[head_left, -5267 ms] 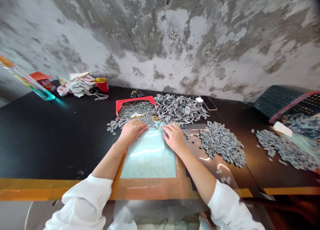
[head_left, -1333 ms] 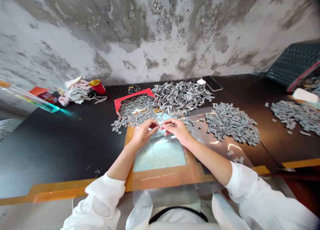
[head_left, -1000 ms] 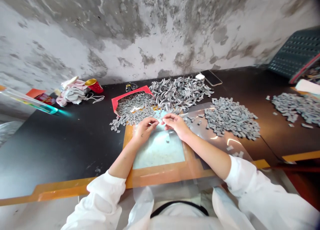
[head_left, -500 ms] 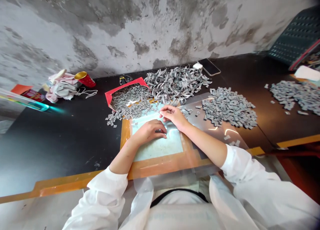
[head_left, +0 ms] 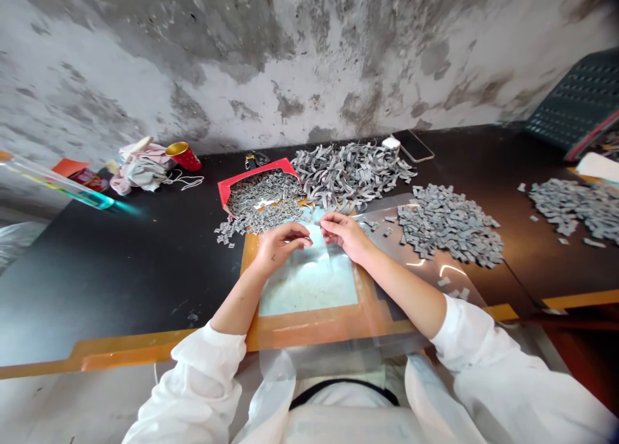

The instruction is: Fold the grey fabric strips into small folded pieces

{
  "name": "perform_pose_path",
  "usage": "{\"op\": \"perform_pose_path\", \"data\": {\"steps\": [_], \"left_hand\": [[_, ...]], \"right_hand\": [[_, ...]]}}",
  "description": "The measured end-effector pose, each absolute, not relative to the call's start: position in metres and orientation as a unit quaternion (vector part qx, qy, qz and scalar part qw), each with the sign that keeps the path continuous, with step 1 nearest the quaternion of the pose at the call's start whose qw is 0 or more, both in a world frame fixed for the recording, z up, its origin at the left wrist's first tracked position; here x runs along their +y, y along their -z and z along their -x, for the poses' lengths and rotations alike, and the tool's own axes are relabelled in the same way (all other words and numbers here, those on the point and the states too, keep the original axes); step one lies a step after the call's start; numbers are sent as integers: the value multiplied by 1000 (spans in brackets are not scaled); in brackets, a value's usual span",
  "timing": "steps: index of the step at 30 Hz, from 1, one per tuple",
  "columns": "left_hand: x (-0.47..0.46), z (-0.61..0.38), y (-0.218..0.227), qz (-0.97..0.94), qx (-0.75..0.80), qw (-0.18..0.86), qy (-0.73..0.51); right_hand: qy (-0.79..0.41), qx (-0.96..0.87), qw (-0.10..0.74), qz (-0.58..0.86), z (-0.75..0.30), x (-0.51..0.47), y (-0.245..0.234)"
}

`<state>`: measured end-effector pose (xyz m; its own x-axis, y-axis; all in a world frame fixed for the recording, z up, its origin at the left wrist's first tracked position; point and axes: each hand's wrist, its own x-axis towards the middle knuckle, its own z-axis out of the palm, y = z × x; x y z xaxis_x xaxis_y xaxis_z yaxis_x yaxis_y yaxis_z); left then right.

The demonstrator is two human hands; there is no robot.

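Note:
My left hand is over the pale mat, its thumb and forefinger pinched; what they hold, if anything, is too small to make out. Opposite it, my right hand also pinches, with a tiny greyish bit at the fingertips that I cannot name. A short gap separates the two sets of fingertips. Just beyond them, a red open-fronted box spills small grey buckle-like pieces. Behind the hands lies a heap of grey fabric-like strips. To the right is a pile of short grey folded pieces.
Orange-brown tape borders the mat, and clear sheeting covers part of the table. A phone and white case lie near the wall. Left are a red cup and crumpled cloth. Another grey pile lies far right.
My left hand has moved up and away from me, its fingertips closing into a pinch level with the right hand. The right hand stays pinched, slightly shifted. The whole view has shifted a little.

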<state>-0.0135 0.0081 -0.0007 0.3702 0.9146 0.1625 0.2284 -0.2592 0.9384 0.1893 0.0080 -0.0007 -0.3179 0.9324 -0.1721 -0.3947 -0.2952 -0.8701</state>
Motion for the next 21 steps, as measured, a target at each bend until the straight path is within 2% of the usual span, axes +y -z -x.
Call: {"op": "perform_pose_path", "data": {"steps": [5,9,21], "left_hand": [[2,7,0,-693,354,502,-379],[1,8,3,-712,351,481,-373],[1,11,4,-725,335,472,-373]], "right_hand": [[-797,-387,351,304,-195,7,-2],[-798,-417,321,292,-195,5,-3],[-754,-471,342,305,-194,5,-3]]}}
